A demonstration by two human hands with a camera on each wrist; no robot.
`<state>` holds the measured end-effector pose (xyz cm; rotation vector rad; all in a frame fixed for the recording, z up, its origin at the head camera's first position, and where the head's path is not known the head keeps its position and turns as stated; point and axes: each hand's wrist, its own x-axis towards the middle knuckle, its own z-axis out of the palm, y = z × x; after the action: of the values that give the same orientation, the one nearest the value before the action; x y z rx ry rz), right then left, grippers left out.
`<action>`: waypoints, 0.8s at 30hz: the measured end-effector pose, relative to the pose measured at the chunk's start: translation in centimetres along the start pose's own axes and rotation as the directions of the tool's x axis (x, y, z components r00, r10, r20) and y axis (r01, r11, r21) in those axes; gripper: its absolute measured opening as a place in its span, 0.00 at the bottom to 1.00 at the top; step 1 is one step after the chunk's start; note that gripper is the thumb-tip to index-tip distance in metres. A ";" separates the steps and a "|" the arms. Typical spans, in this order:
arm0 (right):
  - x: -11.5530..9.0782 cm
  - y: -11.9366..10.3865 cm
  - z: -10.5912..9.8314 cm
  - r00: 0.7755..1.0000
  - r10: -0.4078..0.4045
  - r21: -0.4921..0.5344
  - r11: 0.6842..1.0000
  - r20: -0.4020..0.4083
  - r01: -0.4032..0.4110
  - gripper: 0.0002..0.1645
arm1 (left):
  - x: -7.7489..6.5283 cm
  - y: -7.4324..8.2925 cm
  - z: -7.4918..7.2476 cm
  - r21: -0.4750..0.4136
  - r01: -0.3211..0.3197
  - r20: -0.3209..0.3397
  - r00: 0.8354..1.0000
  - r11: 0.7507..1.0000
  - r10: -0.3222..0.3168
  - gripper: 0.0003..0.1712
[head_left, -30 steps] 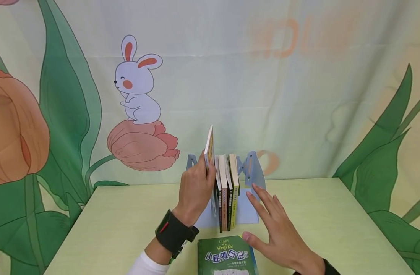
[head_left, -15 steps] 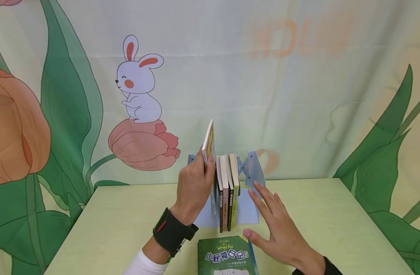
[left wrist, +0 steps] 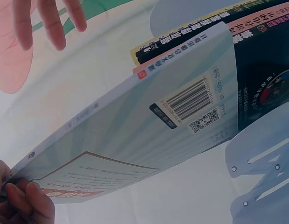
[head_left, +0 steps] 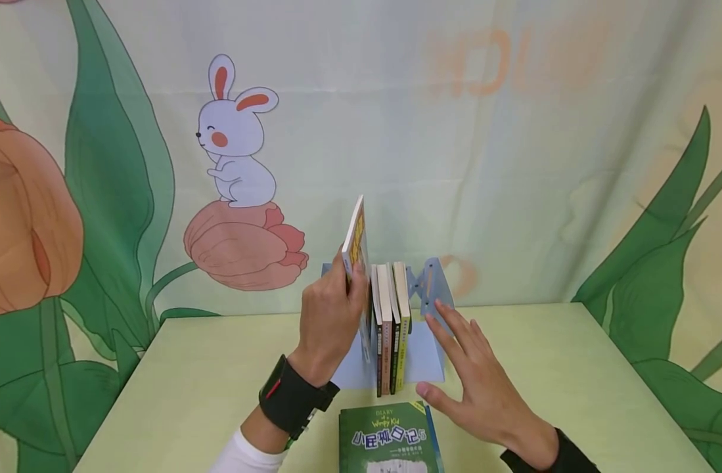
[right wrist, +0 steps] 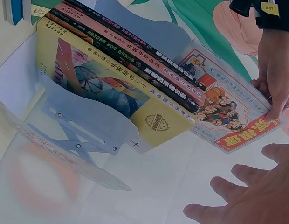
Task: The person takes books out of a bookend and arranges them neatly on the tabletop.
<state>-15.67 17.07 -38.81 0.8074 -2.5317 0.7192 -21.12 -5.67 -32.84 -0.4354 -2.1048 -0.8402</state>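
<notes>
My left hand (head_left: 328, 318) pinches a thin pale-blue book (head_left: 354, 240) near its upper end, thumb on one cover and fingers on the other. The book is tilted and reaches higher than several upright books (head_left: 389, 302) just to its right. In the left wrist view its back cover (left wrist: 149, 116) shows a barcode; the right wrist view shows its cartoon front cover (right wrist: 221, 109). Those upright books stand packed together on a blue expandable bookend (head_left: 436, 289). To their right my right hand (head_left: 485, 384) hovers with fingers spread, holding nothing, near the bookend's right panel.
In front of the bookend a green book (head_left: 390, 430) lies flat on top of a blue-edged one, cut off by the frame's bottom. All this is on a pale green table (head_left: 207, 387). A curtain (head_left: 514, 164) printed with flowers and a rabbit hangs directly behind.
My left hand has drawn the pale-blue book upward and slightly left, so more of it rises above the other books. My right hand has barely shifted.
</notes>
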 end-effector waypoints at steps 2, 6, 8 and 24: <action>0.1 0.0 -0.2 1.000 0.004 -0.002 1.000 0.002 -0.004 0.53 | 0.2 0.1 -0.1 -0.002 0.000 -0.008 1.000 1.000 0.000 0.20; 0.3 0.2 -0.4 1.000 0.012 -0.006 1.000 0.005 -0.012 0.54 | 0.3 0.2 -0.1 0.001 0.006 -0.016 1.000 1.000 -0.006 0.20; 0.4 0.3 -0.4 1.000 0.014 -0.008 1.000 0.006 -0.014 0.54 | 0.4 0.3 -0.1 0.004 0.005 -0.022 1.000 1.000 -0.005 0.21; 1.5 0.9 -1.0 1.000 0.011 0.005 1.000 0.022 -0.011 0.54 | 1.9 0.4 -0.6 0.023 -0.017 -0.088 0.996 1.000 0.019 0.15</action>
<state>-17.17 17.59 -37.56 0.8076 -2.5566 0.7245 -21.76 -5.77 -30.92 -0.3971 -2.0241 -0.8103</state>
